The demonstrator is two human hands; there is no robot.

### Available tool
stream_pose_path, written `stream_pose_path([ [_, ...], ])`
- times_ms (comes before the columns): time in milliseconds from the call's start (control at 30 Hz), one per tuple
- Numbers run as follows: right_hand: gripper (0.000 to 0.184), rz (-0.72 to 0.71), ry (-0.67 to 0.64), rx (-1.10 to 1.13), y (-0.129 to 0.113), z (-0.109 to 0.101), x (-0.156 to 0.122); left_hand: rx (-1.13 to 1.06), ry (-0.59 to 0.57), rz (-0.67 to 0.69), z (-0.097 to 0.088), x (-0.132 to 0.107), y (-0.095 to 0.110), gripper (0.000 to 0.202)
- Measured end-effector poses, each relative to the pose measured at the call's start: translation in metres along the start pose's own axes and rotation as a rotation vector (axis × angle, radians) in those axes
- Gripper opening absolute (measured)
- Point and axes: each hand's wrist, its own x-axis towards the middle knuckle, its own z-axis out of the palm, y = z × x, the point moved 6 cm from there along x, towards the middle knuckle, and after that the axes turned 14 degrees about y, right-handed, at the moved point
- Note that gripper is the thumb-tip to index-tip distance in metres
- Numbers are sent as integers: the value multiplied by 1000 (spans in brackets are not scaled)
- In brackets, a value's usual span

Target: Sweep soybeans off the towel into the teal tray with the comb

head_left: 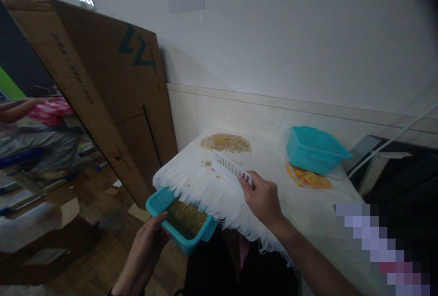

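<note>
My left hand grips the near-left rim of a turquoise plastic bin, thumb over the edge. The bin is held against the front edge of the table, partly under the fringe of a white cloth. Inside lie many small round yellow-green beans. Between the thumb and fingers of my right hand is a white slotted plastic piece, low over the cloth. Beyond it spreads a pile of pale beans, with a few loose beans near the slotted piece.
A second turquoise bin stands at the right on a crumpled orange cloth. A tall cardboard box rises left of the table. A white wall is behind. Another person's arm shows at far left. A white cable crosses at right.
</note>
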Motion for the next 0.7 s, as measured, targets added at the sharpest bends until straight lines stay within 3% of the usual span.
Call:
stream_pose_path([
  [700, 29, -50, -64, 65, -18, 6, 5, -44, 10, -8, 2, -5, -3, 15],
])
